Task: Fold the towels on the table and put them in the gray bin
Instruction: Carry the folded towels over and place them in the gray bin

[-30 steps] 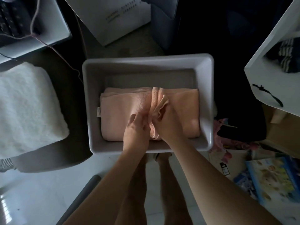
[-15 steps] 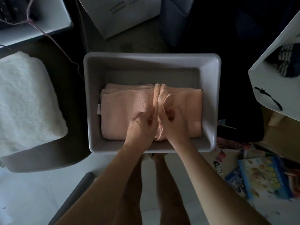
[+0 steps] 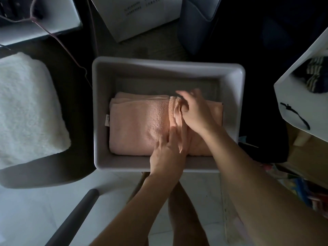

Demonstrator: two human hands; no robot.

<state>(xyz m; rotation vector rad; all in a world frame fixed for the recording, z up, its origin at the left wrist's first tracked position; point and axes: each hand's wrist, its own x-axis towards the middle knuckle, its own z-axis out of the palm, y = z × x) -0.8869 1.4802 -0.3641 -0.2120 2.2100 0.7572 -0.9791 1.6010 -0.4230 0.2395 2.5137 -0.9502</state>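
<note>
Pressing pink towel [image 3: 138,125] flat in gray bin [image 3: 166,65], left hand [image 3: 166,150], right hand [image 3: 193,110]

folded towel [image 3: 142,128] in bin [image 3: 237,103], another towel [image 3: 26,107] left

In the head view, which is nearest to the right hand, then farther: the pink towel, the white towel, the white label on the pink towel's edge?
1. Pink towel: under the right hand, touching.
2. White label: towel's left edge.
3. White towel: far left, outside the gray bin.
</note>
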